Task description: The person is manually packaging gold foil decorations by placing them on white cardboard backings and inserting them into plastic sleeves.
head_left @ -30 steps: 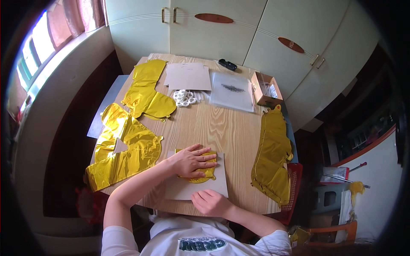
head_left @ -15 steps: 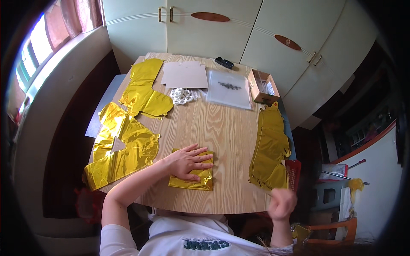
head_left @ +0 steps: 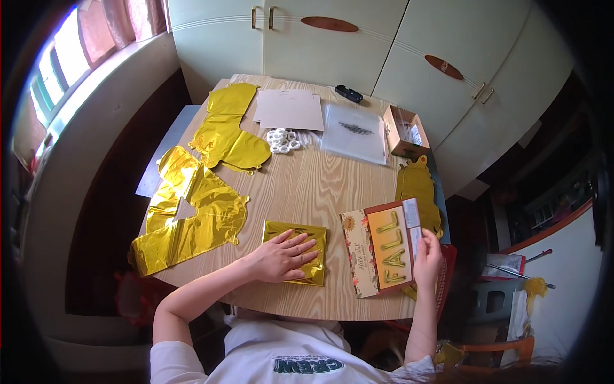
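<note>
My left hand (head_left: 286,258) lies flat with fingers spread on a folded square of shiny gold foil (head_left: 314,238), near the front of the wooden table. In my right hand (head_left: 427,257) is a printed card (head_left: 377,253), gripped by its right edge. It is orange, cream and brown, with a picture of gold letter balloons, and tilts above the table at the right. Behind the card lies a flat gold foil balloon (head_left: 416,181), partly covered by it. Two more flat gold foil balloons, a near one (head_left: 214,205) and a far one (head_left: 224,121), lie along the left side.
Toward the back are white rings (head_left: 281,141) in a pile, greyish card sheets (head_left: 291,110), and a stack of clear plastic bags (head_left: 352,137). A small open box (head_left: 409,147) and a black object (head_left: 348,93) stand there too. Cabinets (head_left: 326,51) rise behind the table.
My right hand, closed and apparently without the card before, now holds the printed card over the table's right side. My left hand stays on the folded foil. The view has shifted slightly.
</note>
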Available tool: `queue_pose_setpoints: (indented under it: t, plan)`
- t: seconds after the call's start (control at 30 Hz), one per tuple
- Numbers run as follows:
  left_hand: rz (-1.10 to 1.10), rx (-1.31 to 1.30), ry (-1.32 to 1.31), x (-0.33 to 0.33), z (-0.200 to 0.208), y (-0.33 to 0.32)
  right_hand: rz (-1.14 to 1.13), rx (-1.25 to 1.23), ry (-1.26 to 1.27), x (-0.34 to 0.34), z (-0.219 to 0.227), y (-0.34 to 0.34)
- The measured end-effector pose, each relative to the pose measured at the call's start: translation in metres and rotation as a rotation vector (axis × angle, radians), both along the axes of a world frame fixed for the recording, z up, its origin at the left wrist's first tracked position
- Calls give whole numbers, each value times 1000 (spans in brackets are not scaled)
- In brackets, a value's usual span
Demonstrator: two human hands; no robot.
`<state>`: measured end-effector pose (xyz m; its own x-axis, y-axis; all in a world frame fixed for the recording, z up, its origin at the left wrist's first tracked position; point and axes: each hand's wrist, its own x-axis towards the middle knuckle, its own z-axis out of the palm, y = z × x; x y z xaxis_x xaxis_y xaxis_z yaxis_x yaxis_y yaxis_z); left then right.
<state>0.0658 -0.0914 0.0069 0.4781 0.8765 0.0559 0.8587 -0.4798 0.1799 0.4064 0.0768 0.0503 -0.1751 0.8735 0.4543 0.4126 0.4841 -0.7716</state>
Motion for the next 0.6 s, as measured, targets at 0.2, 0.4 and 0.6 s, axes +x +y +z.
queue_pose_setpoints:
  t: [0.2, 0.4, 0.6]
  plan:
    - [5, -16, -58, -4, -1, 6, -100, 252, -667, -17, -23, 6]
    - [2, -25, -83, -6, -5, 8, 639, 483, -603, -71, -5, -96]
    - [29, -25, -64, -6, -5, 5, 801, 367, -675, -89, -28, -127]
